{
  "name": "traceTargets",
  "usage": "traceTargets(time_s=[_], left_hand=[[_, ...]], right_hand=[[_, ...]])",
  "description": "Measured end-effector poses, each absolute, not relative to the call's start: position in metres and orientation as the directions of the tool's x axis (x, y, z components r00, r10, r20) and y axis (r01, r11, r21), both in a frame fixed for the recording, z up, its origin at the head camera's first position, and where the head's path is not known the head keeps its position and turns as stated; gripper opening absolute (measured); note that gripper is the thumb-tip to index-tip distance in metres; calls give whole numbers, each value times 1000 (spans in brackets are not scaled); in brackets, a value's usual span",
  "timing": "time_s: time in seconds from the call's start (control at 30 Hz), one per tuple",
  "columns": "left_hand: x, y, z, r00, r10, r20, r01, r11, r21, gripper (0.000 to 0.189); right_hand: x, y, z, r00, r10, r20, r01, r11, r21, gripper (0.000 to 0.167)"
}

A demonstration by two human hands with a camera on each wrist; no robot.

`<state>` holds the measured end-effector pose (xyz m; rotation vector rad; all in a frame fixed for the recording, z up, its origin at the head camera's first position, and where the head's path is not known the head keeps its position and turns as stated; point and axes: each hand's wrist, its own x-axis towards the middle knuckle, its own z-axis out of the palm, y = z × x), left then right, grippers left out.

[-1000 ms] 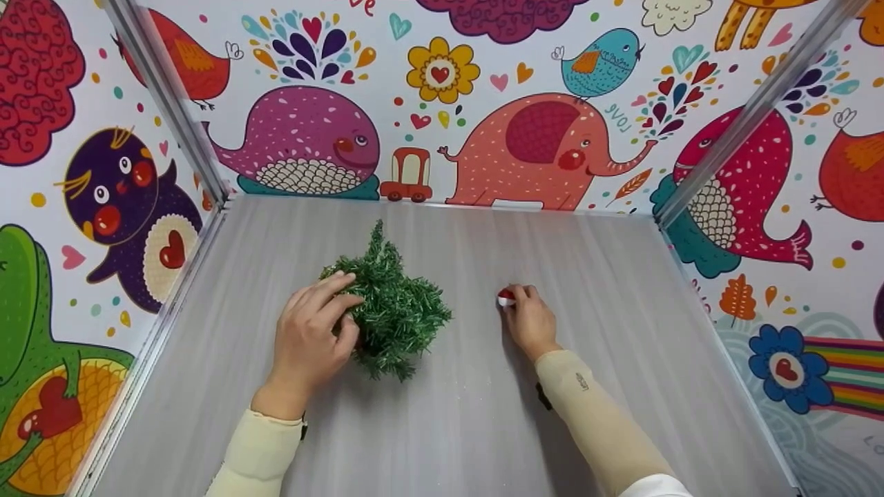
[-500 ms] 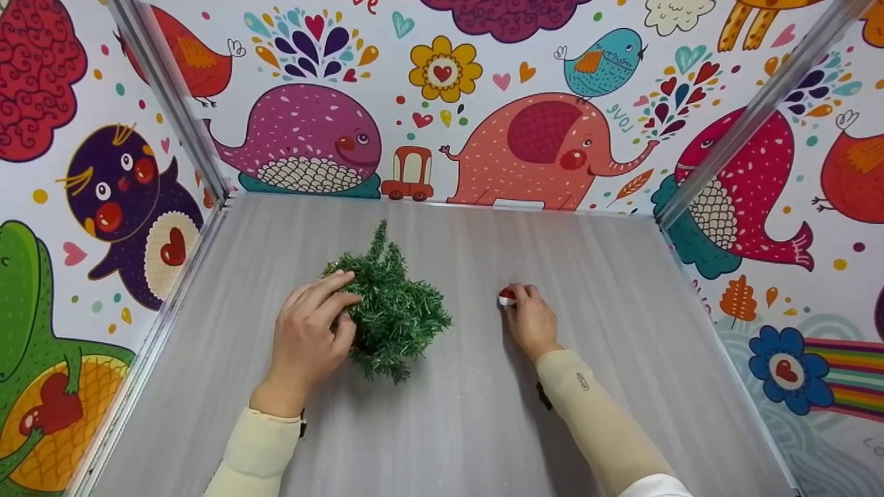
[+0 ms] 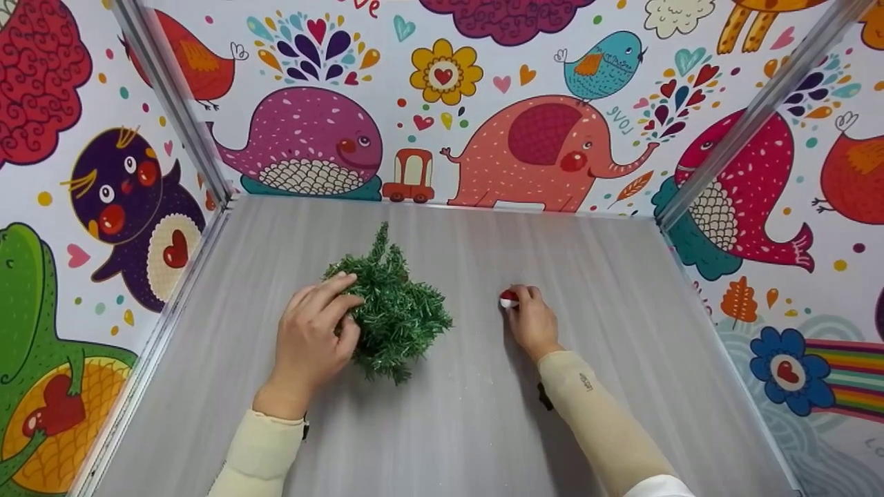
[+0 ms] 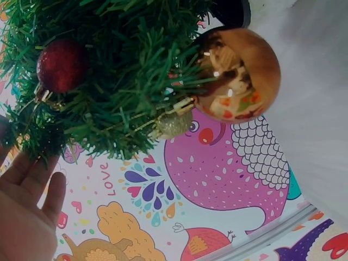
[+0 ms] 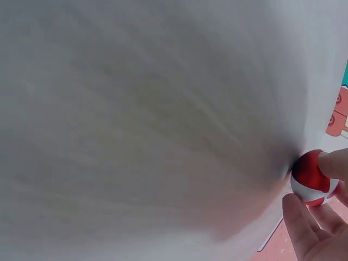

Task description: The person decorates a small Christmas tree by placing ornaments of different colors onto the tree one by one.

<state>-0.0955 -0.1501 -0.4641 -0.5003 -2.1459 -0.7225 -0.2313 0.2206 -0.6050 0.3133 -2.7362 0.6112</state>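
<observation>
A small green tinsel Christmas tree (image 3: 397, 310) stands left of the middle of the tabletop. Beside it, my left hand (image 3: 314, 335) rests its loosely bent fingers against the branches; in the left wrist view the fingertips are partly hidden among the needles and the thumb stands apart. On the tree hang a dark red bauble (image 4: 62, 66), a shiny gold bauble (image 4: 239, 75) and a glittery pale gold bauble (image 4: 175, 124). To the right, my right hand (image 3: 532, 321) pinches a red and white Christmas ball (image 5: 311, 175) between thumb and fingers, low at the tabletop.
The grey wood-look tabletop (image 3: 442, 442) is enclosed by cartoon-printed walls (image 3: 483, 41) at the back and both sides. Metal profiles (image 3: 183, 114) run up the rear corners. A dark base (image 4: 234, 12) shows beneath the branches.
</observation>
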Motion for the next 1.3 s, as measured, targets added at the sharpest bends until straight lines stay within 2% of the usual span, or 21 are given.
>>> traceTargets(time_s=[0.23,0.5,1.0,1.3], left_hand=[[-95,-148,-465,-603,117,789,556,770,312,23],[-95,-149,-464,-593,116,797,554,777,300,24],[-96,-147,-461,-588,137,797,550,791,269,23],[-96,-142,-459,-575,165,801,564,790,242,17]], right_hand=[[-222,220,-590,-923,-167,348,-309,859,-407,39],[-200,212,-558,-886,-265,381,-433,768,-473,41],[-155,200,-518,-769,-427,476,-638,544,-544,47],[-135,186,-498,-691,-468,551,-723,442,-531,48]])
